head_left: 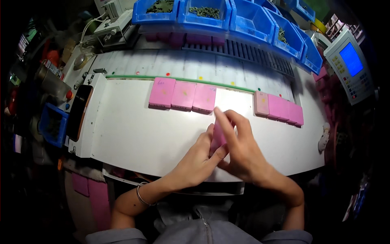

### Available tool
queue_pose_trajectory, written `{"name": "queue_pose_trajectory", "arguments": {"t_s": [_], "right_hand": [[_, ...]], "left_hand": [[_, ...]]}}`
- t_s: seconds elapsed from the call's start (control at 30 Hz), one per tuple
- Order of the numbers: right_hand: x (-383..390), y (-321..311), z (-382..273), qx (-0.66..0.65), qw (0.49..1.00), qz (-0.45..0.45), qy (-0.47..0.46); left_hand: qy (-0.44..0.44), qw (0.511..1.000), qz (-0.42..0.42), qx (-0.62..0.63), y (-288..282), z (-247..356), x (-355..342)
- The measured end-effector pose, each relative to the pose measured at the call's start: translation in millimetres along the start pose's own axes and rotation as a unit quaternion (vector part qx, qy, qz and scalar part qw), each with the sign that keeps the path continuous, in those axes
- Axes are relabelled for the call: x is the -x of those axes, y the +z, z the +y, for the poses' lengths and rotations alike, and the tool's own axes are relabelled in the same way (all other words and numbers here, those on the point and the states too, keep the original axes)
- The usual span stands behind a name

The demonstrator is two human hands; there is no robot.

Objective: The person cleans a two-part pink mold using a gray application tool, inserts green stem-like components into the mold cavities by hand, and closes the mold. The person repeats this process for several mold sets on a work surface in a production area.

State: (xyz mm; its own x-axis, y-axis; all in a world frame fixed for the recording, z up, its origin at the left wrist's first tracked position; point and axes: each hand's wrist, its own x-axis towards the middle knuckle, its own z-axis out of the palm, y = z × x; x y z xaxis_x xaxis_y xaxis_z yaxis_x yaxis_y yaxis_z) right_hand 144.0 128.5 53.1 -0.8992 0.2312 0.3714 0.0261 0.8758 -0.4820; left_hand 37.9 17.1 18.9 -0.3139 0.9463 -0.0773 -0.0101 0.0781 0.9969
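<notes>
Over the near part of the white tabletop [138, 130], my two hands come together around a pink rectangular block [218, 139]. My left hand [198, 156] grips it from the left side, fingers closed. On the other side my right hand [245, 148] is closed about it too, with a finger reaching up along the block; part of the block is hidden behind these fingers. Just beyond my hands stands a row of three pink blocks [183, 96] with faint yellow marks. Farther right is a second row of pink blocks [278, 107], its leftmost block [261, 104] paler.
Blue bins [205, 24] hang across the back, some holding small greenish pieces. Below them runs a dark slatted rack [239, 55]. A phone [79, 112] lies at the left edge, near a small blue bin [54, 124]. A device with a blue screen [350, 59] stands at right.
</notes>
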Motion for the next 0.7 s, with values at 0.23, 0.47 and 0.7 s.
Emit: {"name": "queue_pose_trajectory", "arguments": {"t_s": [0.23,0.47,0.7], "right_hand": [[37,11,1,-0.109,0.992,0.068,0.011],[38,26,0,-0.333,0.905,-0.091,0.248],[38,27,12,-0.507,0.796,-0.163,0.287]], "left_hand": [[0.037,0.999,0.008,-0.019,-11,-15,5],[0.082,0.980,-0.039,-0.179,-14,-13,31],[0.113,0.977,-0.024,-0.180,-18,-15,29]]}}
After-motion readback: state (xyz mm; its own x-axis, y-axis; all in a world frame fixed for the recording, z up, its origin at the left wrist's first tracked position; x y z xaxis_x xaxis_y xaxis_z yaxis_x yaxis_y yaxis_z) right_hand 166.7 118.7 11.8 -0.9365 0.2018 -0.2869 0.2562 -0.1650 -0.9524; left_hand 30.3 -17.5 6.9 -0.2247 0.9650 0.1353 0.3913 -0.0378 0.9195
